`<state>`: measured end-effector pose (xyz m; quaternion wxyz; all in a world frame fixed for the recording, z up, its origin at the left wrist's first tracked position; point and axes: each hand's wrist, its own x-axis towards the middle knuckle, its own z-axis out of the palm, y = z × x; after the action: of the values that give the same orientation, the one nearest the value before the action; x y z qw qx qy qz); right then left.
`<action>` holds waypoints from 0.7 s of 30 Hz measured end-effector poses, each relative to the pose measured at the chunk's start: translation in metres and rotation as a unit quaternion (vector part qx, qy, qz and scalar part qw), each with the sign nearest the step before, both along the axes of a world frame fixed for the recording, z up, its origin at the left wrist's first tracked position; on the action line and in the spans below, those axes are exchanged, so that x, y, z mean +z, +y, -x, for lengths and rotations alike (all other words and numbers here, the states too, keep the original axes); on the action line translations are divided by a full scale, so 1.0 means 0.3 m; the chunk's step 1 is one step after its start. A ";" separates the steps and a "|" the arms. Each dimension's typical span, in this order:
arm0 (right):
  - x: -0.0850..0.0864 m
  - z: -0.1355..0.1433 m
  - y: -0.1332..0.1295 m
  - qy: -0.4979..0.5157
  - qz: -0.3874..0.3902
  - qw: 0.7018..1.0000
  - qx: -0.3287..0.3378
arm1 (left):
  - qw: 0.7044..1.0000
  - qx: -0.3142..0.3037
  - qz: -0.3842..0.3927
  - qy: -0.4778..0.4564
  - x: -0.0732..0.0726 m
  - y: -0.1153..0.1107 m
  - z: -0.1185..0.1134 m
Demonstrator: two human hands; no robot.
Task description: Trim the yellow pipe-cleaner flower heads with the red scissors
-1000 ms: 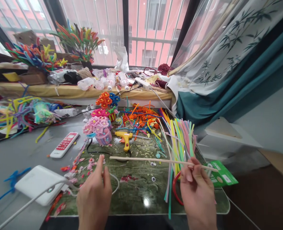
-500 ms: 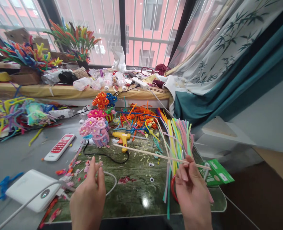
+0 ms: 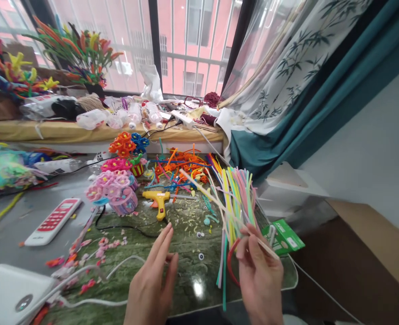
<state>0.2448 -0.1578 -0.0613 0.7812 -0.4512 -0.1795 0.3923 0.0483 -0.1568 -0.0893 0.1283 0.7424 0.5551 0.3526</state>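
Observation:
My right hand [image 3: 258, 266] pinches a long cream-white fuzzy stick [image 3: 206, 192], which slants up and leftward over the table. Beneath and behind that hand lies a bundle of pastel pipe cleaners [image 3: 238, 194], with the red curved handle [image 3: 232, 266] of some tool beside it. My left hand [image 3: 157, 271] is raised above the green mat, its fingers stretched and holding nothing. Beyond it rests a yellow glue gun [image 3: 159, 203]. Two googly eyes [image 3: 201, 256] lie between my hands.
Pink pipe-cleaner flowers in a pot [image 3: 118, 192], orange pieces [image 3: 185, 162], a remote [image 3: 53, 221] and a white power bank [image 3: 16, 293] with cable occupy the left and back. A green packet [image 3: 283, 237] sits at the right edge. Bottles line the sill [image 3: 118, 131].
The view has shifted rightward. My left hand has moved right, closer to my right hand. The cream stick now points more steeply up and away.

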 end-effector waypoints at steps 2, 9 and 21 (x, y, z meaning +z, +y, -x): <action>-0.008 -0.032 -0.013 -0.037 0.001 0.999 -0.025 | 1.000 -0.009 0.016 -0.003 -0.009 0.002 -0.006; -0.096 -0.149 -0.065 -0.370 0.105 0.919 -0.087 | 0.997 -0.069 0.005 0.033 -0.062 0.003 -0.069; -0.155 -0.180 -0.063 -0.682 0.271 0.677 -0.053 | 0.981 -0.165 -0.044 0.091 -0.079 0.025 -0.080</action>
<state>0.2989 -0.1767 -0.1078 0.3052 -0.7943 -0.5241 -0.0353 0.0723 -0.1494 -0.1131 0.1009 0.8577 0.4185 0.2810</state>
